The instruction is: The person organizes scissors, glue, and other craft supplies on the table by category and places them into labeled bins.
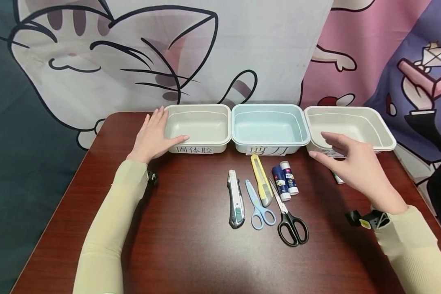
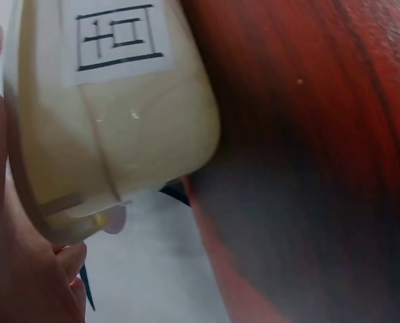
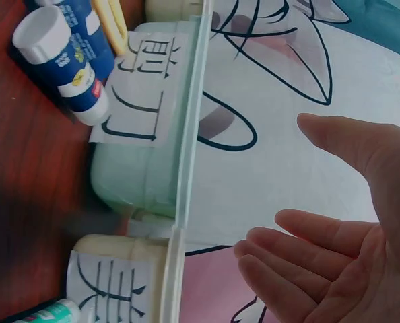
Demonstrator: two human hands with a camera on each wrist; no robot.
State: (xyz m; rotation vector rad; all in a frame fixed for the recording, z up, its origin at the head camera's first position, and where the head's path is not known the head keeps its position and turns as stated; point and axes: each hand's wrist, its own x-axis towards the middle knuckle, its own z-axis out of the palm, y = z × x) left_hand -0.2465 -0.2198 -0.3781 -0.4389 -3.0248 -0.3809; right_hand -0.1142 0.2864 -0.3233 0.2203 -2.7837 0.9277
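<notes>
My left hand [image 1: 151, 136] rests on the left end of the grey-white bin [image 1: 200, 149], fingers straight along its outside and thumb over the front rim. The left wrist view shows that bin [image 2: 146, 134] close beside the fingers. My right hand [image 1: 358, 165] hovers over the front of the right-hand cream bin [image 1: 380, 148], fingers spread and holding nothing. Between them stands a light blue bin [image 1: 270, 143]. A small white-and-green item [image 1: 338, 179], mostly hidden by the right hand, lies below; its green end [image 3: 55, 313] shows in the right wrist view.
Before the bins lie a grey-white utility knife [image 1: 237, 200], a yellow utility knife [image 1: 261, 179], blue-handled scissors [image 1: 258, 206], black-handled scissors [image 1: 292, 228] and two glue sticks [image 1: 280, 183]. Labels with characters mark the bins' fronts. A printed cloth [image 1: 279, 53] hangs behind the table.
</notes>
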